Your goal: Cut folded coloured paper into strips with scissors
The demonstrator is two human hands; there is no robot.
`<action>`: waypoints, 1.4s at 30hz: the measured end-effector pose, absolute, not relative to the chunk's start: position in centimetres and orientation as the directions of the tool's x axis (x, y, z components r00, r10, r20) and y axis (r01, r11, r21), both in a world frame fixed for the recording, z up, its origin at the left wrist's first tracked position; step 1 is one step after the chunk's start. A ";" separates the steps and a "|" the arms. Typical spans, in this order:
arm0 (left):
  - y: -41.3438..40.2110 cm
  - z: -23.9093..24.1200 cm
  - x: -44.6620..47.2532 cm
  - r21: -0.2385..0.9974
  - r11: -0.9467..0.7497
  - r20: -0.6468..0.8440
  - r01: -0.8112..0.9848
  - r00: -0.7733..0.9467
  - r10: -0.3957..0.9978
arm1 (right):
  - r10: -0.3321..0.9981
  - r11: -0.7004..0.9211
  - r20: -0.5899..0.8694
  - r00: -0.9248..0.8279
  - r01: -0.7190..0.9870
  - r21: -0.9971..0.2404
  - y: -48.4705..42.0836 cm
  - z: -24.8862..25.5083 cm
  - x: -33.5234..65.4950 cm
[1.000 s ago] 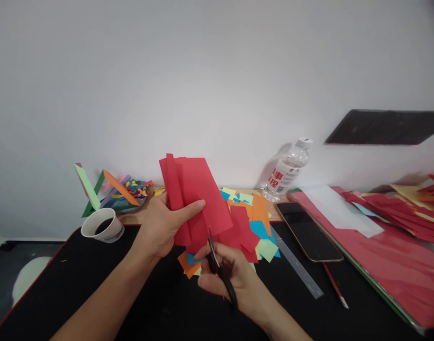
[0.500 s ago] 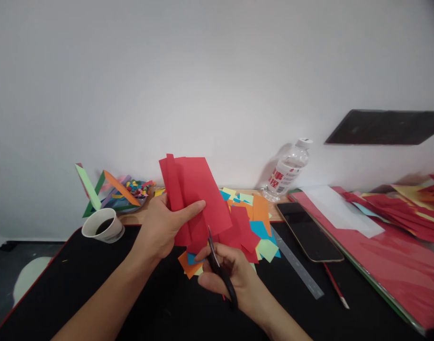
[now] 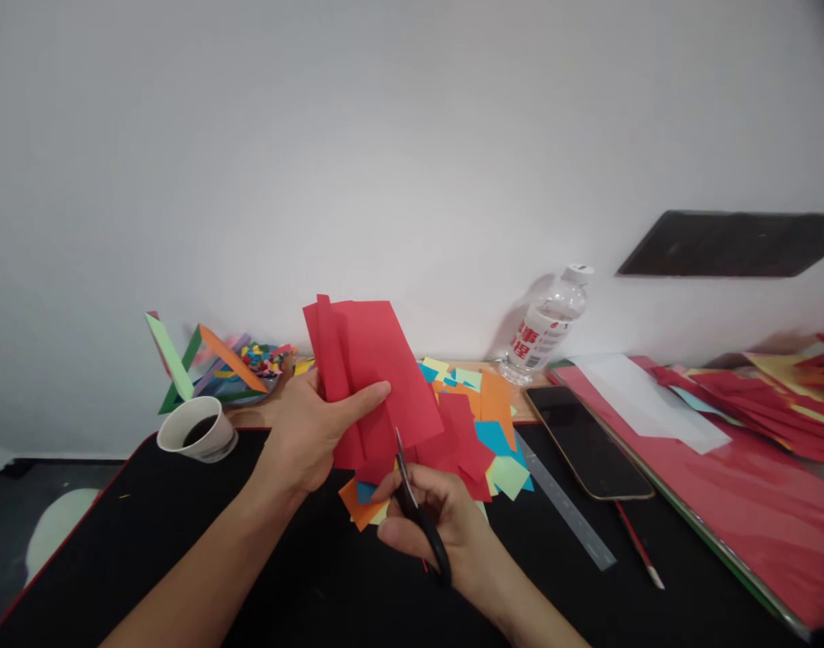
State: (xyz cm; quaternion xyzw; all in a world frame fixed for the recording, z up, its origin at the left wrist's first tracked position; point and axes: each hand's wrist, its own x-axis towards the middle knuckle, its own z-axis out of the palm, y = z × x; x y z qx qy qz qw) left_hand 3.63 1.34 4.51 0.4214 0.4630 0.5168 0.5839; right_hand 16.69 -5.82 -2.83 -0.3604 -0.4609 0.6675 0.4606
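Note:
My left hand point(image 3: 310, 427) is closed on a folded red sheet of paper point(image 3: 375, 369), held upright above the black mat point(image 3: 183, 540), thumb across its front. My right hand point(image 3: 439, 526) grips black-handled scissors point(image 3: 416, 508). Their blades point up into the lower edge of the red sheet. A heap of red, orange, blue and pale green paper pieces point(image 3: 483, 427) lies on the mat just behind both hands.
A paper cup of dark liquid point(image 3: 197, 429) stands at the left, with coloured paper strips point(image 3: 210, 364) behind it. To the right lie a metal ruler point(image 3: 567, 513), a phone point(image 3: 587, 441), a red pencil point(image 3: 638, 543), a water bottle point(image 3: 543, 328) and large red sheets point(image 3: 736, 486).

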 end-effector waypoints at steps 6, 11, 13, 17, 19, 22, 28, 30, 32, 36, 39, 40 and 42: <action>1.3 4.7 3.7 0.970 0.124 -0.121 -0.208 0.026 0.992 | 0.952 -0.132 -0.044 -0.304 -0.277 -0.952 -5.8 -2.6 16.7; 1.2 4.9 3.8 0.971 0.124 -0.122 -0.202 0.021 0.992 | 0.946 -0.149 -0.058 -0.320 -0.269 -0.951 -5.9 -2.9 16.7; 1.2 4.9 3.8 0.970 0.129 -0.129 -0.204 0.013 0.992 | 0.945 -0.157 -0.066 -0.321 -0.266 -0.951 -5.9 -3.1 16.6; 1.2 4.7 3.7 0.968 0.138 -0.137 -0.211 0.021 0.990 | 0.947 -0.147 -0.060 -0.315 -0.261 -0.954 -5.9 -3.1 16.5; 1.2 4.7 3.7 0.966 0.142 -0.140 -0.216 0.022 0.990 | 0.950 -0.142 -0.057 -0.308 -0.263 -0.954 -5.9 -3.0 16.5; 1.1 4.7 3.8 0.963 0.163 -0.162 -0.214 0.022 0.987 | 0.955 -0.119 -0.036 -0.293 -0.269 -0.956 -5.9 -2.8 16.6; 1.1 4.7 4.0 0.970 0.172 -0.164 -0.171 0.060 0.985 | 0.958 -0.126 -0.057 -0.281 -0.236 -0.964 -5.9 -2.8 16.7; 1.0 4.7 3.9 0.971 0.171 -0.163 -0.169 0.060 0.985 | 0.960 -0.116 -0.048 -0.276 -0.238 -0.964 -5.9 -2.9 16.7; 1.0 4.7 3.9 0.970 0.174 -0.166 -0.172 0.058 0.984 | 0.959 -0.104 -0.030 -0.282 -0.251 -0.962 -5.9 -2.9 16.7; 0.9 4.6 3.8 0.970 0.168 -0.160 -0.174 0.058 0.985 | 0.954 -0.105 -0.015 -0.300 -0.285 -0.953 -5.9 -2.8 16.6; 1.0 4.5 3.9 0.971 0.162 -0.154 -0.178 0.057 0.986 | 0.956 -0.119 -0.029 -0.292 -0.297 -0.947 -5.9 -2.7 16.6; 1.0 4.6 3.9 0.970 0.163 -0.155 -0.179 0.058 0.986 | 0.957 -0.122 -0.032 -0.289 -0.299 -0.946 -5.9 -2.7 16.5; 1.0 4.6 3.9 0.969 0.166 -0.156 -0.183 0.065 0.986 | 0.959 -0.128 -0.043 -0.280 -0.295 -0.947 -5.9 -2.8 16.4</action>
